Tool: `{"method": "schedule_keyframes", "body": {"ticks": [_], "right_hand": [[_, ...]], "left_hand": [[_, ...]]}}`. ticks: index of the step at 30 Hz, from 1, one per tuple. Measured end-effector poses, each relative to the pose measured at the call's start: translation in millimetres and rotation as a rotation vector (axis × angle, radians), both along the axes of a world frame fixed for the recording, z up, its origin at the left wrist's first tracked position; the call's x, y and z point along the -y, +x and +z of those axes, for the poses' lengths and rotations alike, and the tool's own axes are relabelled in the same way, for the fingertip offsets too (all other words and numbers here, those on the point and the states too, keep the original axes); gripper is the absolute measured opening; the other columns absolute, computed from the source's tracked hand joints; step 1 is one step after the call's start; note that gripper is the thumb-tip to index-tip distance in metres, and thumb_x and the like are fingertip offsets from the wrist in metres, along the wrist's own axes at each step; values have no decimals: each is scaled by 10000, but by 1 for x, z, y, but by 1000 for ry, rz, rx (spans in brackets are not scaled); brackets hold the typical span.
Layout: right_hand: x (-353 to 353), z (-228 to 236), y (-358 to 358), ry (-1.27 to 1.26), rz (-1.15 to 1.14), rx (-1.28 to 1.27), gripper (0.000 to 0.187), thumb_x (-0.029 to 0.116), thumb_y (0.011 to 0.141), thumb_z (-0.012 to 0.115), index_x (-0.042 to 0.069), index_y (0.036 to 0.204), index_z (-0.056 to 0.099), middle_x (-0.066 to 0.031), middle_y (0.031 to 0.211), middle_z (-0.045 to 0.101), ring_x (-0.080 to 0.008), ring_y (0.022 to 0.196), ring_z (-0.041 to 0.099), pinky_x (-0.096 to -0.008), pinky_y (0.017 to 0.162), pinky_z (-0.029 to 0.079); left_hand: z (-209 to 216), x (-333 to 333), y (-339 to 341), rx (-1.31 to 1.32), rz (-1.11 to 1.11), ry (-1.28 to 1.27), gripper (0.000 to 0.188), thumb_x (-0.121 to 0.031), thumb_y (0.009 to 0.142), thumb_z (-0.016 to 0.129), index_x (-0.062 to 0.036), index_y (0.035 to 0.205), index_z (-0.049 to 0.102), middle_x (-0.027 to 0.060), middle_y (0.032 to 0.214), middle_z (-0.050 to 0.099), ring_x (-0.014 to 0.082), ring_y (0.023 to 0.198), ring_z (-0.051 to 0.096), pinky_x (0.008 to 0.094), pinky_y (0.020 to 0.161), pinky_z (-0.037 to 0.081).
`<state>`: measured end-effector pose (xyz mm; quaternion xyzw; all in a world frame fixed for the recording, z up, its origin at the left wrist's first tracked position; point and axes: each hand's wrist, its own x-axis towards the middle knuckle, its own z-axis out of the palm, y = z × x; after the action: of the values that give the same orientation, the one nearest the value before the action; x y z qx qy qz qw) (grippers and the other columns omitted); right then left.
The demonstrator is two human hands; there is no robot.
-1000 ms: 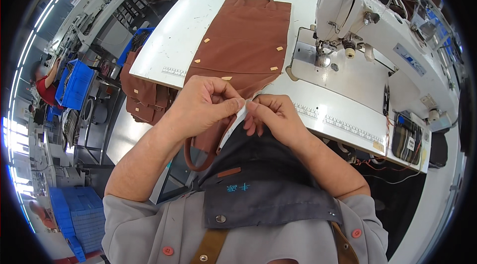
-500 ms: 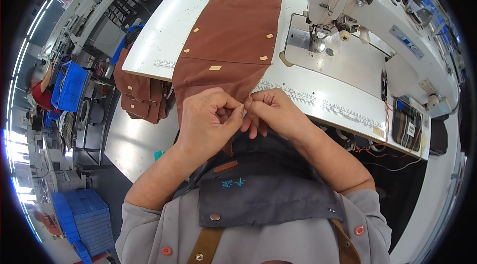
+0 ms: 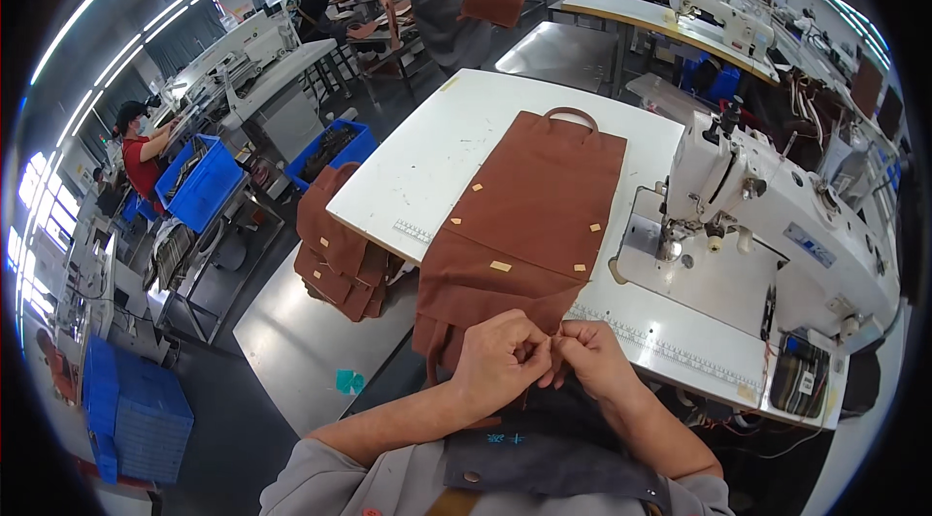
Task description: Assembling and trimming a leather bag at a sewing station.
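Note:
A long brown fabric bag panel (image 3: 544,196) lies over the white sewing table and hangs off its near edge toward my lap. It has a loop handle (image 3: 571,112) at the far end and several small yellowish patches. My left hand (image 3: 503,359) and my right hand (image 3: 594,357) meet at the panel's near right edge. Thumbs and forefingers are pinched together, fingertips almost touching. Whatever is between them is too small to make out. To the right stands a white sewing machine (image 3: 767,215), its needle area apart from my hands.
More brown pieces (image 3: 340,259) are piled left of the table above a metal surface (image 3: 291,341). Blue bins (image 3: 199,181) stand farther left. A striped pouch (image 3: 801,375) sits at the table's right corner. Beyond the table, a person in an apron (image 3: 449,1) holds a brown bag.
The view has tilted up and shifted, bringing the far room and the person in the apron into sight. My hands keep their pinch at the panel's edge.

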<state>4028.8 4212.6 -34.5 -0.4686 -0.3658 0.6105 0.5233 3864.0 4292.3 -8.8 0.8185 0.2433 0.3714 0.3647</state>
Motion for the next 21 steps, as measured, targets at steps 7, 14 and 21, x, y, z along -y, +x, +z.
{"method": "schedule_keyframes", "body": {"ticks": [7,14,21], "right_hand": [[1,5,-2,-23,-61,6,237,111,1042,477,-19,913,628,-106,816,708,-193,723,741,-266,606,577],[4,0,-1,-36,-132,17,243,66,1027,452,-30,895,633,-123,787,710,-189,698,728,-278,605,595],[8,6,8,-96,-149,-3,244,34,1006,437,-39,882,634,-144,782,712,-204,689,729,-290,615,612]], "left_hand": [[-7,-4,4,63,-26,-58,89,1,790,769,-11,808,683,60,733,630,117,564,577,270,501,446],[-8,-6,7,96,-53,-55,117,19,757,762,-16,818,669,61,749,629,124,571,578,271,510,452],[-12,-11,15,80,-141,-47,127,-10,759,756,-39,821,648,70,750,600,187,591,610,306,523,487]]}}
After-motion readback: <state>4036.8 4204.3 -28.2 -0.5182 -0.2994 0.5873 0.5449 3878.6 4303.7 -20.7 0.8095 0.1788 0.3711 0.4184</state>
